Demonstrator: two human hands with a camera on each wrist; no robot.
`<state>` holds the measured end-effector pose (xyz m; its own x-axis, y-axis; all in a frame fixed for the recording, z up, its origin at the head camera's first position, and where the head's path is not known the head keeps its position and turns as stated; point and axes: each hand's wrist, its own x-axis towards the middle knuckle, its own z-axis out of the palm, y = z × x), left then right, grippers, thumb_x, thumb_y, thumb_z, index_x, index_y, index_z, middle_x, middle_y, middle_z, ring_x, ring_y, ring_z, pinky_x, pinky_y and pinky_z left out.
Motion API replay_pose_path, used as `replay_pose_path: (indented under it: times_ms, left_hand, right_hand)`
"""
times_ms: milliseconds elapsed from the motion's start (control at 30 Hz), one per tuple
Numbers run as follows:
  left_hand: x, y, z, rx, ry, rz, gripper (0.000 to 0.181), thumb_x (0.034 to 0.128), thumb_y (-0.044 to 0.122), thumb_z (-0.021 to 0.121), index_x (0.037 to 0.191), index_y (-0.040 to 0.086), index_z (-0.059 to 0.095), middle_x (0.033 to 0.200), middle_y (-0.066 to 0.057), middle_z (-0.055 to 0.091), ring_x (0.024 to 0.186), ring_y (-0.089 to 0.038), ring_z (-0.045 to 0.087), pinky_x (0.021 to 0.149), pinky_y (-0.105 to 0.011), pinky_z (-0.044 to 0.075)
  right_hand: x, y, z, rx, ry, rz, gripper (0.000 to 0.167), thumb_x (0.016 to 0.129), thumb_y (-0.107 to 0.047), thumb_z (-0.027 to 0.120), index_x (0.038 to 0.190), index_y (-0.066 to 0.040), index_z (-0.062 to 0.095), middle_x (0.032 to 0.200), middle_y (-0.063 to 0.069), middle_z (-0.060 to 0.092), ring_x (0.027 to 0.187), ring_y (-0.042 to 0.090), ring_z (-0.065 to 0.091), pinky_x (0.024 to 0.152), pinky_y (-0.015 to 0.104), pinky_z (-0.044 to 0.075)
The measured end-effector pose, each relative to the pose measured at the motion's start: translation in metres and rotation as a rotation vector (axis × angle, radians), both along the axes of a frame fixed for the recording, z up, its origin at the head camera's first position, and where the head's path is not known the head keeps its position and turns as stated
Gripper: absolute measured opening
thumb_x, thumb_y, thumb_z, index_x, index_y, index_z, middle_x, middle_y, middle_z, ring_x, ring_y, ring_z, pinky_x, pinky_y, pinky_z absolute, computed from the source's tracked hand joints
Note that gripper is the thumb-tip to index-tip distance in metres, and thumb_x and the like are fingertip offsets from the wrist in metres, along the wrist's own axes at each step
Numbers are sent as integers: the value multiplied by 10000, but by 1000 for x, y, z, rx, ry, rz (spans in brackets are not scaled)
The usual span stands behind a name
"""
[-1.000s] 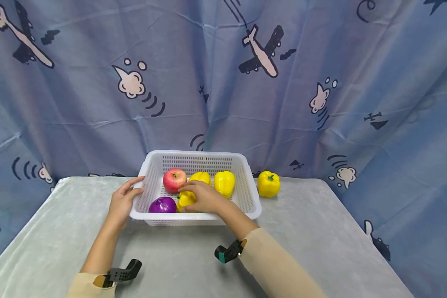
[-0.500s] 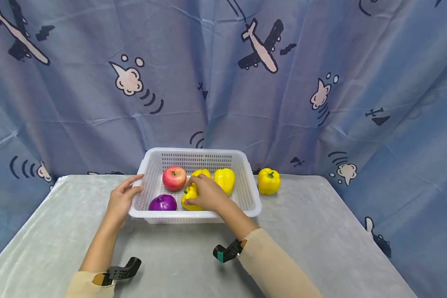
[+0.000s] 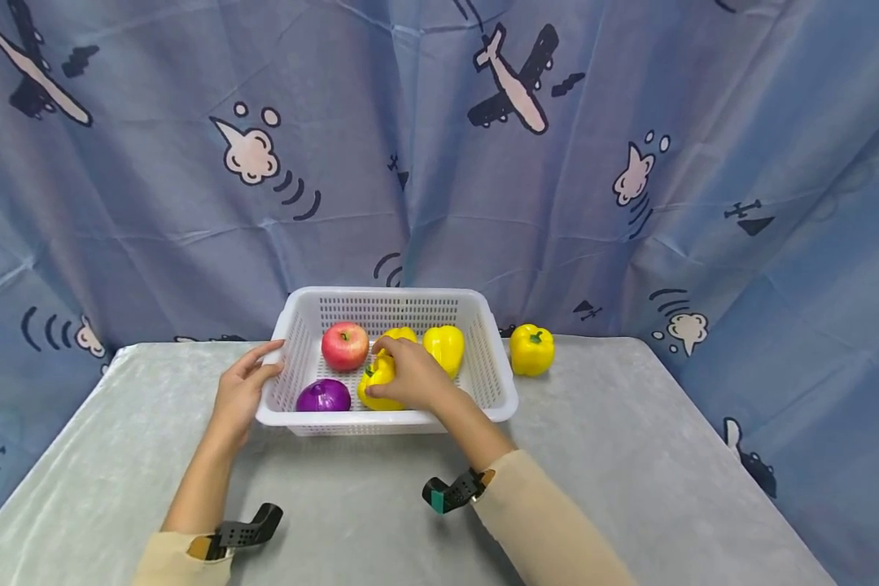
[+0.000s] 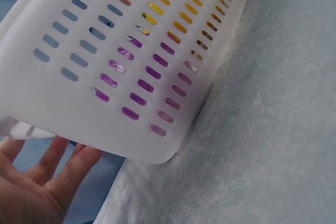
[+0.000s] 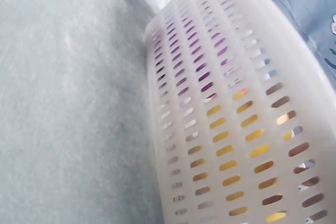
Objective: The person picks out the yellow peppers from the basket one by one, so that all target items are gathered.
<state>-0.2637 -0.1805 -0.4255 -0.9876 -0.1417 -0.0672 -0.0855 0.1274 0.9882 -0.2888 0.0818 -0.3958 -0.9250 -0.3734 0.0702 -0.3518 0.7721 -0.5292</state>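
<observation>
In the head view a white perforated plastic basket (image 3: 388, 419) stands on the table. My left hand (image 3: 238, 399) holds its left rim; in the left wrist view the fingers (image 4: 73, 169) reach behind its end wall. My right hand (image 3: 413, 376) is inside the basket, gripping a yellow bell pepper (image 3: 375, 381) at the front middle and hiding part of it. A purple onion (image 3: 324, 396) lies left of that pepper, and a red apple (image 3: 345, 347) behind the onion. Two more yellow peppers sit farther back, one partly hidden (image 3: 401, 334), one at the right (image 3: 445, 348).
Another yellow bell pepper (image 3: 531, 350) stands on the table just right of the basket. A pale grey cloth (image 3: 630, 456) covers the table. Behind it hangs a blue curtain (image 3: 337, 163) with printed airplanes.
My right hand has shifted slightly right with the gripped pepper, which has moved away from the onion and turned. My left hand has stayed at the basket's rim. The head view has tilted slightly.
</observation>
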Motion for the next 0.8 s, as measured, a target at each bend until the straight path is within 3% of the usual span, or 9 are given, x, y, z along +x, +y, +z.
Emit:
replay_pose_path:
  times_ms: [133,367,567,800]
  left_hand:
    - [1,1,-2,1,-17,-4,485,1023,187,564,1500,138,494,1117,117,628,932,45,581,811,-157,508]
    - [1,1,1,4,-16,10,488,1019,197,569,1498,142,498,995,192,619,908,43,589,793,-158,514]
    - [4,0,0,18,-54,18,501,1024,198,568,1516,160,478,974,222,591,904,52,579,781,-145,513]
    - [5,2,-1,31,-31,12,487,1028,188,560,1506,138,484,951,231,575,909,44,575,772,-139,517]
  right_hand:
    - [4,4,1,-55,40,-2,582,846,-344,794,1378,-185,618,1342,42,653,1204,236,593,1062,426,506]
    - [8,14,7,-172,96,-12,440,862,-328,776,1262,-160,703,1317,73,611,1216,270,560,1073,435,489]
    - [15,28,7,-135,101,-9,441,869,-363,764,1251,-150,704,1306,75,615,1189,260,565,1060,423,495]
    - [27,54,12,-155,184,-13,408,870,-320,784,1228,-140,705,1347,99,598,1247,297,559,1100,451,482]
